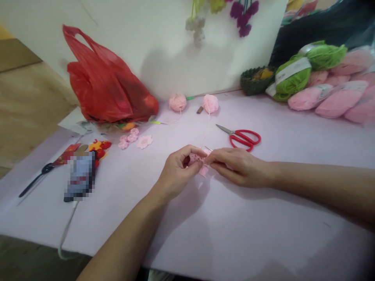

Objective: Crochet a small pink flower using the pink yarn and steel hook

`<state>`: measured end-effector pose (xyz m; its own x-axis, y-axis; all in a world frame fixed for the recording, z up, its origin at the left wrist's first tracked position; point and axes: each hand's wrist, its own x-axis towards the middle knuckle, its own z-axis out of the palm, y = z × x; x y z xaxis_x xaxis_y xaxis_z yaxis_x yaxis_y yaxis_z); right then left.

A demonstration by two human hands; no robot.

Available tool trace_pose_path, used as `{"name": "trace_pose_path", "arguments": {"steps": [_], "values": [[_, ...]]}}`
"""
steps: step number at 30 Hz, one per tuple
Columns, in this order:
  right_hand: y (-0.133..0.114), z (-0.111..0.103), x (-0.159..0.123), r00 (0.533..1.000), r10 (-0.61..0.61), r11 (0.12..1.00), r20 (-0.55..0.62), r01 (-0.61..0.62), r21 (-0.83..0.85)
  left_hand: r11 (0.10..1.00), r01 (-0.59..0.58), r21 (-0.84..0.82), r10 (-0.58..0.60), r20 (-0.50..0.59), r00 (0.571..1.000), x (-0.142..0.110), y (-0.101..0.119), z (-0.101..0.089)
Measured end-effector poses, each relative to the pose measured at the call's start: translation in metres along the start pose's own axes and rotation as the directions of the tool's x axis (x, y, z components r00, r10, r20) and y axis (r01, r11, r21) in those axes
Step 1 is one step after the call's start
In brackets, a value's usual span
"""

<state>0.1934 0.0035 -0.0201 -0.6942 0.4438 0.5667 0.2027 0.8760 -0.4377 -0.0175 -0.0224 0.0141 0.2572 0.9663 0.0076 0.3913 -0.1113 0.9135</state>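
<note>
Near the middle of the worktop (pixel 123 220), your left hand (pixel 177 172) is curled closed around a small pink crochet piece (pixel 197 159), apparently pinching it steady. Your right hand (pixel 238 167) seems to grip a thin metal crochet hook (pixel 208 148), whose tip shows just above the work. Holding the piece between both hands likely keeps the stitches taut and close to the hook. A pale pink yarn strand (pixel 209 128) rises from the work to a pink yarn ball (pixel 210 104) near the back edge, set there perhaps so it can feed freely. A peach yarn ball (pixel 177 102) sits nearby, and red-handled scissors (pixel 244 138) lie within easy reach of your right hand. Toward the back left corner, a red plastic bag (pixel 102 84) slumps with its contents hidden. Toward the back right corner, a woven basket (pixel 256 82) holds something yellow, beside pink yarn skeins (pixel 341 100).
</note>
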Motion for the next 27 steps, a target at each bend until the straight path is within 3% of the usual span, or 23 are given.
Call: {"name": "trace_pose_path", "arguments": {"steps": [8, 17, 24, 27], "values": [[-0.0046, -0.0006, 0.0008, 0.994, 0.061, 0.996, 0.088, -0.066, 0.055, 1.000, -0.006, 0.002, 0.006, -0.065, 0.998, 0.0014, 0.0011, 0.0010], [-0.0084, -0.0024, 0.0030, 0.994, -0.002, 0.999, 0.112, -0.002, 0.033, 0.999, 0.043, -0.027, -0.045, -0.080, 0.996, 0.0013, -0.0012, 0.0033], [-0.0033, 0.0039, -0.0003, 0.990, 0.083, 0.996, 0.117, -0.087, 0.026, 0.999, 0.039, -0.014, -0.040, -0.123, 0.992, 0.0047, -0.0070, 0.0028], [-0.0043, 0.0032, 0.0000, 0.991, 0.061, 0.996, 0.119, -0.069, 0.061, 0.999, 0.030, -0.036, -0.033, -0.103, 0.994, 0.0049, -0.0084, 0.0030]]}}
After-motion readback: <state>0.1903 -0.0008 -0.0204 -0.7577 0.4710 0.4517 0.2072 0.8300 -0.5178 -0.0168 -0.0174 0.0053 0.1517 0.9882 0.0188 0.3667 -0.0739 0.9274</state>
